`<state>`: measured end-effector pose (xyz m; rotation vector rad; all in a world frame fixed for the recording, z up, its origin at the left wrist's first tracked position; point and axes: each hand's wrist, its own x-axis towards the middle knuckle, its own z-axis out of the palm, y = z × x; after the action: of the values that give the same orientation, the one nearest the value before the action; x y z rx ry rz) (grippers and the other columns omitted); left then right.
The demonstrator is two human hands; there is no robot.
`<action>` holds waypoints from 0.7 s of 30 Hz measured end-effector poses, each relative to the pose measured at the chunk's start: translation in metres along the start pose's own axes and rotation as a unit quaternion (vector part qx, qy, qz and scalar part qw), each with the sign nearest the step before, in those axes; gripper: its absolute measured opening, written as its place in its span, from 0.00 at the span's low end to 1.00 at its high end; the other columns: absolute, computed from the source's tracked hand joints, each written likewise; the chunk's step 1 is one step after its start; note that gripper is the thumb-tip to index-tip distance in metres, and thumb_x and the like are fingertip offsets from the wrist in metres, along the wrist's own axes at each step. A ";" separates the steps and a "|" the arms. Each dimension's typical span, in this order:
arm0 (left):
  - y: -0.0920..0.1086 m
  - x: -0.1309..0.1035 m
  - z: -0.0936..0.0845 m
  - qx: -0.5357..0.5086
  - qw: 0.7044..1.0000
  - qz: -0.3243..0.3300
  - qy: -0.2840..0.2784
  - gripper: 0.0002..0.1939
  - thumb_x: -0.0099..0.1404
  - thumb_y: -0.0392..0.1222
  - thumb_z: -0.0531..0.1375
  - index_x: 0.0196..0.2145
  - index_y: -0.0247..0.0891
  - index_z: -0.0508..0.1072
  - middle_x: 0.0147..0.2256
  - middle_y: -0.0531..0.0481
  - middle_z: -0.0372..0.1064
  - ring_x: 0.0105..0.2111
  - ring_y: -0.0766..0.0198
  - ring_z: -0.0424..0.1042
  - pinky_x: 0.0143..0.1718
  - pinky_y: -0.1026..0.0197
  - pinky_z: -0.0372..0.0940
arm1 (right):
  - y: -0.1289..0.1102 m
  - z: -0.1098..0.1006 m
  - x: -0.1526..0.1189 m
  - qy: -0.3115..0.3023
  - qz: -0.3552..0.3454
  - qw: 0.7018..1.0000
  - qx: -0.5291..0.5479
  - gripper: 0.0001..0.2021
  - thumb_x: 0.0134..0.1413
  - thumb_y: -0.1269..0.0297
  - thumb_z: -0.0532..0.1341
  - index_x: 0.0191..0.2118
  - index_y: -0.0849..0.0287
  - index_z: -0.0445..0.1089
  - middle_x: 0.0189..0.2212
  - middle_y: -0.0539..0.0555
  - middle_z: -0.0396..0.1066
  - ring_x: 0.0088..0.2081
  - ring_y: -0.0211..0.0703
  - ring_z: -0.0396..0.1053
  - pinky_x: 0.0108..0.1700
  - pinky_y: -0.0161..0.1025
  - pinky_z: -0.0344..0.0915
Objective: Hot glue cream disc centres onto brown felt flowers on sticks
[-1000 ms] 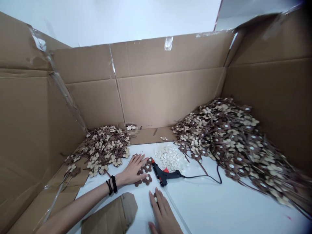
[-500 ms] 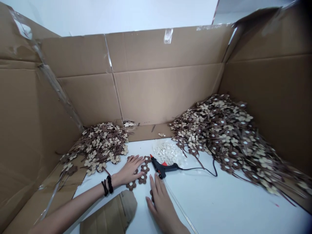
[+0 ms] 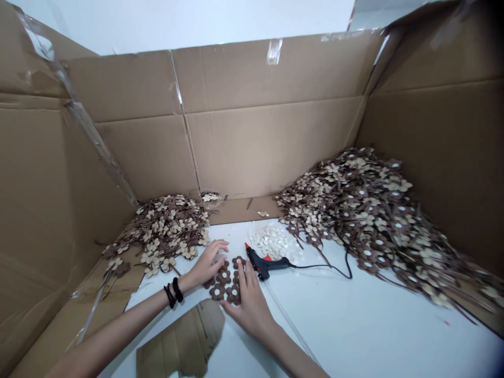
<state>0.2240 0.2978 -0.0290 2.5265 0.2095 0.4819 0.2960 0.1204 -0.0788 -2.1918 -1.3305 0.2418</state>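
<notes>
Several brown flowers with white centres lie close together on the white table. At their left edge is my left hand, fingers apart and slightly curled, touching or just over the outer flowers. My right hand rests along their right side, fingers stretched and thumb spread, partly covering a few. Just beyond my right fingertips a black glue gun with an orange tip lies on the table. Behind it are many small white discs.
Flower piles with brown stems stand at the left and, larger, at the right. Cardboard walls enclose the table. A cardboard piece lies near my left forearm. The gun's black cord runs right.
My right hand has moved up and left onto the flowers. My left hand has drawn back a little to the left, its fingers more curled, uncovering more flowers. The view has shifted slightly.
</notes>
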 end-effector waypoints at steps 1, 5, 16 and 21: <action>-0.004 0.000 -0.005 -0.004 1.000 -0.012 0.020 0.11 0.69 0.44 0.47 0.42 0.37 0.65 0.52 0.41 0.64 0.56 0.60 0.59 0.59 0.53 0.54 | -0.001 0.002 0.001 0.005 -0.005 1.000 -0.004 0.48 0.47 0.54 0.61 0.68 0.67 0.38 0.67 0.64 0.28 0.68 0.57 0.28 0.66 0.53 0.43; -0.019 -0.006 -0.017 -0.016 0.999 -0.036 0.024 0.13 0.69 0.48 0.49 0.36 0.38 0.67 0.47 0.43 0.67 0.52 0.59 0.63 0.57 0.52 0.57 | -0.008 0.011 0.007 0.005 -0.033 0.999 -0.024 0.41 0.51 0.54 0.59 0.67 0.64 0.43 0.67 0.64 0.30 0.68 0.58 0.30 0.65 0.55 0.44; -0.026 -0.016 0.010 -0.100 0.991 -0.083 -0.011 0.24 0.69 0.50 0.47 0.57 0.37 0.63 0.59 0.43 0.58 0.61 0.58 0.54 0.66 0.50 0.45 | -0.010 0.013 0.029 0.037 -0.032 0.999 -0.021 0.42 0.49 0.48 0.60 0.66 0.61 0.49 0.66 0.67 0.36 0.66 0.65 0.36 0.63 0.59 0.44; -0.016 -0.002 0.027 -0.204 0.970 -0.125 0.046 0.22 0.68 0.50 0.48 0.54 0.37 0.64 0.51 0.42 0.65 0.53 0.60 0.63 0.61 0.53 0.53 | -0.014 0.016 0.039 0.053 -0.049 0.997 -0.011 0.45 0.41 0.49 0.64 0.63 0.67 0.54 0.63 0.70 0.46 0.65 0.68 0.38 0.63 0.60 0.44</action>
<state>0.2314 0.2974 -0.0601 2.0458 0.4130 0.4860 0.2978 0.1644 -0.0798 -2.1199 -1.3834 0.0725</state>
